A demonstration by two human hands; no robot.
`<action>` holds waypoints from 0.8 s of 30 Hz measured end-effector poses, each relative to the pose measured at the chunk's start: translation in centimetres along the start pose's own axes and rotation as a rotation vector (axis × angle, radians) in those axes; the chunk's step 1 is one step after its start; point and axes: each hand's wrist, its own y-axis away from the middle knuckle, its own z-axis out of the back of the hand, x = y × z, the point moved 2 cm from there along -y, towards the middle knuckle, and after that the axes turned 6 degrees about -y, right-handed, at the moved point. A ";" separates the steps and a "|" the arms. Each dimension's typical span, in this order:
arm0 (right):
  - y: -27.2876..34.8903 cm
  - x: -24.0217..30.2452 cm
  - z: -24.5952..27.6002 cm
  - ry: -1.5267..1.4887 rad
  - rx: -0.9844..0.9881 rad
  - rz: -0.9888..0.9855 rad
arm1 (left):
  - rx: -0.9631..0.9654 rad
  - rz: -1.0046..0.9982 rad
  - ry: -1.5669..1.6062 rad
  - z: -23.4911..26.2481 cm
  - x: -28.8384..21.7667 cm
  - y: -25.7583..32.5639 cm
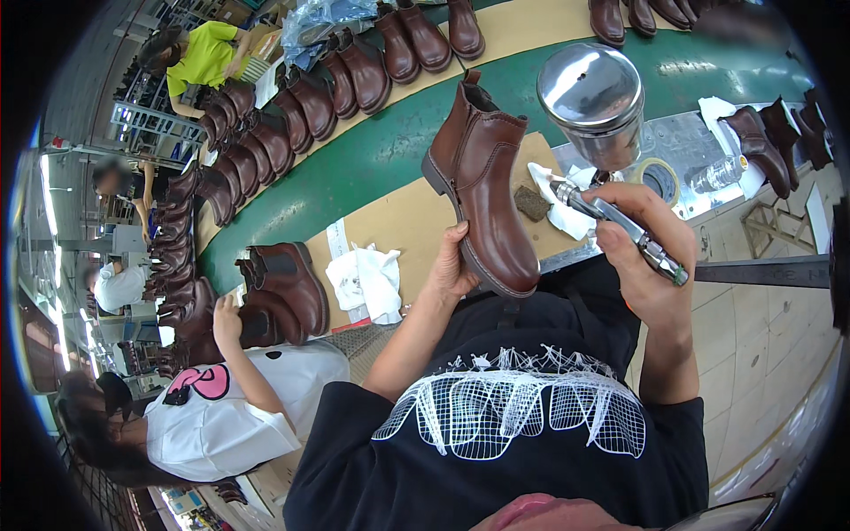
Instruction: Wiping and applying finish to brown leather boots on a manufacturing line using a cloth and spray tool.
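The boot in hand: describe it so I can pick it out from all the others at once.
Start at the tan mat on the green conveyor belt. Above its right part, the left hand holds a brown ankle boot by the sole. Unlike the boots in rows, it is lifted off the belt.

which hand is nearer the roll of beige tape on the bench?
Right. The right hand, gripping a metal spray gun, sits just below the roll of beige tape. The left hand is farther left, holding a brown leather ankle boot by its sole.

A glossy brown ankle boot (485,190) sits at the frame's centre, tilted, toe pointing lower right. Just right of it, a metal spray gun (611,217) carries a shiny silver cup on top.
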 end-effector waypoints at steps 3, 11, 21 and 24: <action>0.3 -0.2 0.3 0.036 -0.008 0.039 | -0.006 -0.025 -0.007 -0.6 0.3 -0.4; 0.4 -1.2 -0.4 0.101 0.000 0.079 | -0.078 -0.147 -0.081 -0.8 -0.3 -1.0; 0.5 -1.6 -1.2 0.066 0.035 -0.037 | -0.223 -0.386 -0.302 -3.0 -1.1 -1.3; 0.0 -1.5 -0.8 0.162 0.107 0.047 | -0.242 -0.417 -0.359 -3.6 -0.6 -2.7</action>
